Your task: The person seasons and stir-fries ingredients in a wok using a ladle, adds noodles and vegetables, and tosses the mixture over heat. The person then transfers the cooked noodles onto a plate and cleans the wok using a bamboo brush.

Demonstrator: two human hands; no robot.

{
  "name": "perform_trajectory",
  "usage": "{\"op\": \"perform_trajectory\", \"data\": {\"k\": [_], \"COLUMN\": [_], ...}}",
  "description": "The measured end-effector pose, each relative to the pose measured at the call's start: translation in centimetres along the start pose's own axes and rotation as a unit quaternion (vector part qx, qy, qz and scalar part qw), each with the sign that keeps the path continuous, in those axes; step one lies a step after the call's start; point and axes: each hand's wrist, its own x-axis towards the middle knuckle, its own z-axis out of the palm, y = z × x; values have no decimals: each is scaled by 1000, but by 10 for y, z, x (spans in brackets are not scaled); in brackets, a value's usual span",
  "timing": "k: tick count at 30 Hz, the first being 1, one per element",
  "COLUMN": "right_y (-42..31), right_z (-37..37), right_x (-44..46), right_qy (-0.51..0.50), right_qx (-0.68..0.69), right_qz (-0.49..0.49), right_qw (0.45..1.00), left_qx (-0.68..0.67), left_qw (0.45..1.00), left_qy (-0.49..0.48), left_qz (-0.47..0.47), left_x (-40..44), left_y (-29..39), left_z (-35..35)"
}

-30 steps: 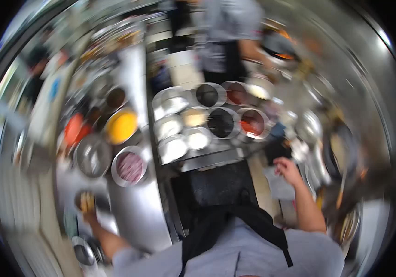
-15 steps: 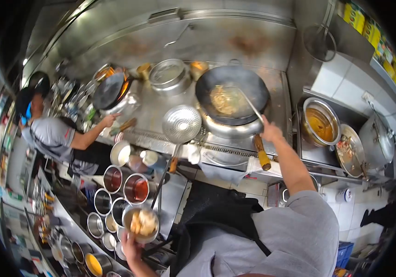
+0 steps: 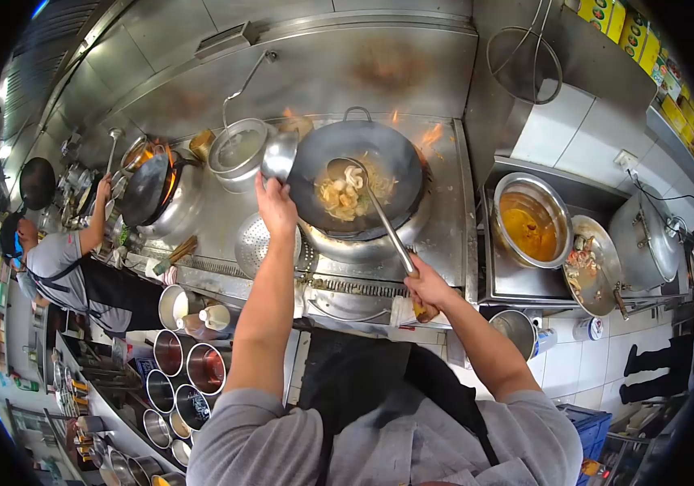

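Note:
My left hand (image 3: 276, 205) grips a small metal bowl (image 3: 281, 154), tipped over at the left rim of a dark wok (image 3: 323, 142). My right hand (image 3: 430, 287) is closed around the wooden end of a long ladle (image 3: 387, 223). Pale, chunky pieces of food (image 3: 353, 180) sit in and around the ladle's head, inside the wok. Shredded food (image 3: 339, 202) lies beneath them. The inside of the bowl is turned away from me.
Flames (image 3: 430, 139) rise behind the wok. A perforated strainer (image 3: 256, 247) lies left of it, near a lidded-looking pot (image 3: 238, 150). At right stand a bowl of orange liquid (image 3: 529, 231) and a pan of scraps (image 3: 594, 267). A co-worker (image 3: 72, 259) tends another wok (image 3: 149, 190) at left.
My left hand has carried the bowl of food from the lower left up to the wok and tipped it. Chunky pieces now lie at the ladle's head. My right hand has drawn back toward me.

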Motion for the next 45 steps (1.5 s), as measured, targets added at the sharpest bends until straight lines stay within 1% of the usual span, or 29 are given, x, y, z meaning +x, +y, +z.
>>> {"op": "perform_trajectory", "data": {"k": [1, 2, 3, 4, 9, 12, 13, 15, 16, 17, 18, 19, 21, 23, 24, 25, 27, 29, 30, 33, 34, 35, 37, 38, 40, 41, 42, 43, 45], "right_y": [17, 26, 34, 8, 0, 4, 10, 29, 36, 41, 44, 46, 88, 22, 7, -7, -4, -11, -17, -7, -12, -17, -66, -84, -75, -68, -61, -48, -14], "right_z": [-5, -8, -12, -14, -34, -39, -36, -29, -25, -21, -15, -11, -11, 16, 16, 15, 7, 11, 19, 19, 21, 24, 24, 40, 32, 28, 25, 22, -11], "right_x": [9, 15, 20, 5, -25, -22, -16, -1, 6, 12, 19, 24, 61, 44, 52, 62, 93, 107, 112, 141, 147, 151, 150, 129, 148, 160, 174, 191, 202], "right_qy": [2, 110, 210, 188, 201, 179, 169, 219, 201, 216, 222, 179, 127, 35, 23, 12, 8, 3, -8, 39, 48, 58, -58, -71, -66, -55, -39, -28, -94], "right_qx": [-2, -218, -421, -421, -438, -389, -395, -313, -319, -296, -275, -184, -1, 154, 183, 211, 173, 167, 168, 58, 44, 29, 228, 220, 212, 211, 212, 212, 145], "right_qz": [4, -34, -73, -1, -11, -20, -22, -175, -183, -183, -187, -144, -164, -55, -20, 16, 23, 23, 22, -91, -110, -130, 14, -21, -3, 13, 30, 28, 2], "right_qw": [1000, 969, 879, 887, 876, 903, 903, 908, 908, 912, 917, 956, 978, 986, 983, 977, 985, 986, 985, 993, 992, 989, 972, 973, 975, 976, 976, 976, 985], "left_qx": [-9, -10, -10, -9, 31, 41, 44, 51, 61, -23, -111, -219, -328, -309, -268, -304, -207, -150, 9, -18, -14, -48, -33, -32, -52, -85, -106, -104, 4], "left_qw": [1000, 1000, 1000, 1000, 999, 994, 986, 993, 993, 972, 917, 912, 875, 844, 848, 827, 793, 729, 727, 489, 412, 440, 359, 356, 378, 421, 432, 460, 558], "left_qy": [11, 11, 7, 5, 42, -98, -162, -107, -96, -155, -194, -136, -53, 69, 134, 195, 360, 525, 550, 799, 845, 842, 846, 847, 853, 809, 778, 698, 531], "left_qz": [9, 4, 14, 23, 14, 10, -10, -2, -15, -175, -329, -319, -352, -433, -436, -431, -446, -413, -410, -350, -339, -308, -392, -393, -357, -402, -444, -539, -638], "left_x": [6, 9, 13, 16, 29, -6, -24, -44, -44, -46, -52, -72, -108, -128, -161, -196, -245, -332, -388, -540, -606, -646, -700, -697, -687, -678, -661, -638, -570], "left_y": [-4, -3, -3, -2, -25, -51, -34, -75, -76, -70, -73, -101, -135, -104, -129, -153, -127, -109, -99, -31, -16, 18, 58, 65, 75, 67, 53, 31, -23], "left_z": [3, 2, -2, -6, -9, 18, 8, 12, -7, -37, -68, -83, -141, -234, -269, -306, -397, -479, -511, -567, -574, -564, -555, -553, -536, -537, -535, -535, -502]}}
